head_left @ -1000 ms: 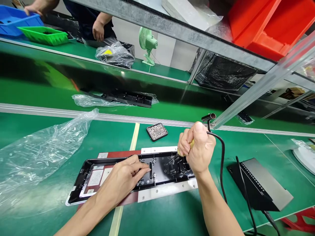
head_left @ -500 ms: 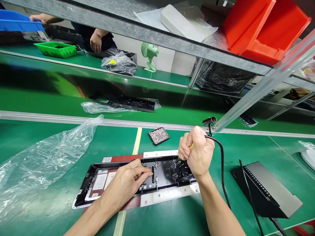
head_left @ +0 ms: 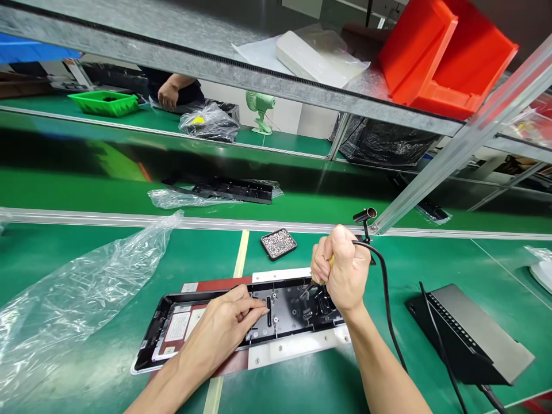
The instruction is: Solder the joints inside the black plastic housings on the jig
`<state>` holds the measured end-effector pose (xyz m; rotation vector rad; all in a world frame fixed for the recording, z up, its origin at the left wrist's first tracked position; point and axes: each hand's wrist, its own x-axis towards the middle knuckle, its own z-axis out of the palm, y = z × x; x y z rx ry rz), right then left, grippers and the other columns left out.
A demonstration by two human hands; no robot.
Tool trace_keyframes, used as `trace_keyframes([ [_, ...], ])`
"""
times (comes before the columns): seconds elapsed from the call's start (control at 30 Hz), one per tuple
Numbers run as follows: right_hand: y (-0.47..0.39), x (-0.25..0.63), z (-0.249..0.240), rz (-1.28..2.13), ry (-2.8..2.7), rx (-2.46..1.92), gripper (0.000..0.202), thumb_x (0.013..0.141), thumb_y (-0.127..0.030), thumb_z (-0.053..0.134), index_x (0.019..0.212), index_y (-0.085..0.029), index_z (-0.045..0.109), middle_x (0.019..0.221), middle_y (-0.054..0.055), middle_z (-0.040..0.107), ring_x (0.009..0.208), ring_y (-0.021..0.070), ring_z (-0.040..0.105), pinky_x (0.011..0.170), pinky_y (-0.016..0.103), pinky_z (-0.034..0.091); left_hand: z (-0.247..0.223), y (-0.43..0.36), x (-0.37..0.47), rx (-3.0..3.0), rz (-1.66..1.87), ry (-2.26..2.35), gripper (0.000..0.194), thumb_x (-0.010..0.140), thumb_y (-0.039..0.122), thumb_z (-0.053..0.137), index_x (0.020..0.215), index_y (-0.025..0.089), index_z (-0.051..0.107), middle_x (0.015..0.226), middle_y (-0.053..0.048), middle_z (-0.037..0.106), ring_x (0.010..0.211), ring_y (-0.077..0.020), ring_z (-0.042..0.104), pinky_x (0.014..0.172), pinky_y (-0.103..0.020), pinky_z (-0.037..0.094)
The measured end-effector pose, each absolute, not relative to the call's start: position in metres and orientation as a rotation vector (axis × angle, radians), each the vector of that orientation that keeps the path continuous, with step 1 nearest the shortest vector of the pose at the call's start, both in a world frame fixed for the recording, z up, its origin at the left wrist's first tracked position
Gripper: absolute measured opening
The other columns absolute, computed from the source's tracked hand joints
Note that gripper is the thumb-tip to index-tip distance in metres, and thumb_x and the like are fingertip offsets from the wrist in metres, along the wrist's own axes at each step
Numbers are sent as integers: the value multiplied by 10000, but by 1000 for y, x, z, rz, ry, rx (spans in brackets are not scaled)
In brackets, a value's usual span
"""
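A long black plastic housing (head_left: 284, 307) lies in a red and white fixture (head_left: 297, 347) on the green bench. Over its middle, my left hand (head_left: 228, 319) has thumb and fingertips pinched together beside a dark slot; whatever is between them is too small to make out. My right hand (head_left: 342, 267) is wrapped round the yellowish handle of a corded tool (head_left: 318, 280), its tip pointing down and left at the housing's right part. The tool's black cable runs over the wrist side. Behind the housing sits a small black tray of tiny screws (head_left: 278, 244).
Clear plastic film (head_left: 99, 276) spreads at the left. A black and grey part (head_left: 470, 333) lies at the right under a cable. A metal holder (head_left: 364, 216) stands by the slanted post. Above hangs a shelf with a red bin (head_left: 448, 63); a person's hand (head_left: 168, 95) shows beyond.
The whole view has shifted slightly. Both my hands keep nearly the same places over the housing. Across the bench, the person's hand at the blue bin has moved largely out of sight.
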<state>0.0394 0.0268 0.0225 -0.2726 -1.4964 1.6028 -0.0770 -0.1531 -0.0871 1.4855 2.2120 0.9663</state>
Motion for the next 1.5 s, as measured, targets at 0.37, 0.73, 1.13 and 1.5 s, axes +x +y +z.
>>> trace_keyframes([
  [0.37,28,39,21,1652,-1477,-279,471,966,-482,568,617,-216,395,456,-69,376,372,69,340,328,203,287,-83,-151,-76,1404,950,2208,290,993,465,536,1007,316,784,805,-1,586,691,-133,574,664,-256,427],
  [0.73,28,39,21,1642,-1471,-292,480,968,-475,567,602,-212,403,456,-69,379,364,66,342,322,199,293,-80,-151,-73,1375,911,2221,305,999,456,530,993,291,787,812,-8,589,733,-141,585,696,-263,423],
  [1.13,29,39,21,1620,-1496,-327,485,968,-472,563,594,-211,399,459,-63,378,375,76,354,333,217,290,-80,-149,-73,1351,933,2213,289,995,429,545,978,283,793,806,-11,581,734,-141,577,674,-259,412],
  [1.5,29,40,22,1603,-1526,-287,474,982,-437,547,593,-216,392,479,-59,372,389,74,356,347,227,300,-78,-148,-72,1359,954,2212,270,995,399,557,966,277,796,790,-11,581,727,-143,570,649,-271,378],
])
